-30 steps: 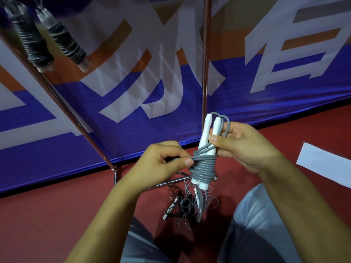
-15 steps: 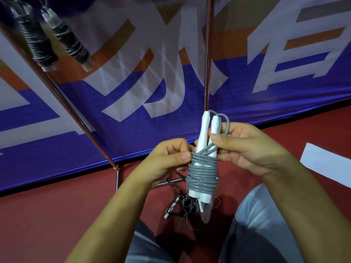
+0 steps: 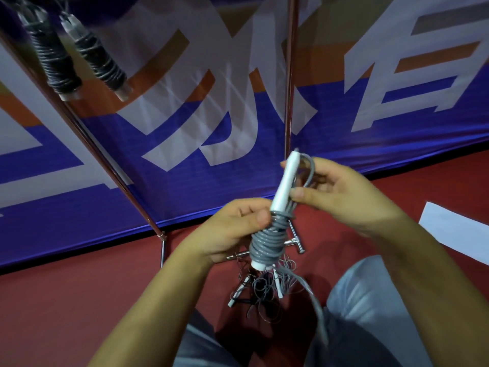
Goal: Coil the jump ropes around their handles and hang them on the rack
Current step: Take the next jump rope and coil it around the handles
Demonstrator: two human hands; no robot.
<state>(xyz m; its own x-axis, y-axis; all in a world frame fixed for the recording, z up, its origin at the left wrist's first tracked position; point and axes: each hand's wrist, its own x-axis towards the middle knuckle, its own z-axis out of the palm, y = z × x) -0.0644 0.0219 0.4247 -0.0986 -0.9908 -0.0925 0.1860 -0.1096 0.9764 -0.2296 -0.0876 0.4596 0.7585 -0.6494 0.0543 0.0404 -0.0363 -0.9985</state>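
A grey jump rope [image 3: 267, 243] is coiled round its white handles [image 3: 287, 178], held upright in front of me. My left hand [image 3: 235, 231] grips the coil, thumb on its top turns. My right hand [image 3: 336, 192] pinches the handles above the coil, beside a loose grey loop. A free grey strand trails down to the lower right. Two dark coiled ropes [image 3: 76, 56] hang from the rack [image 3: 290, 75] at the upper left. More tangled ropes [image 3: 264, 290] lie on the red floor below my hands.
The rack's metal poles run diagonally at left and vertically at centre, with feet [image 3: 296, 243] on the floor. A blue, orange and white banner [image 3: 397, 88] stands behind it. A white sheet [image 3: 455, 229] lies at the right. My knees fill the bottom.
The bundle has tilted so its top leans right and the handles now overlap. My left thumb slid onto the top of the coil; a free strand now hangs to the lower right.
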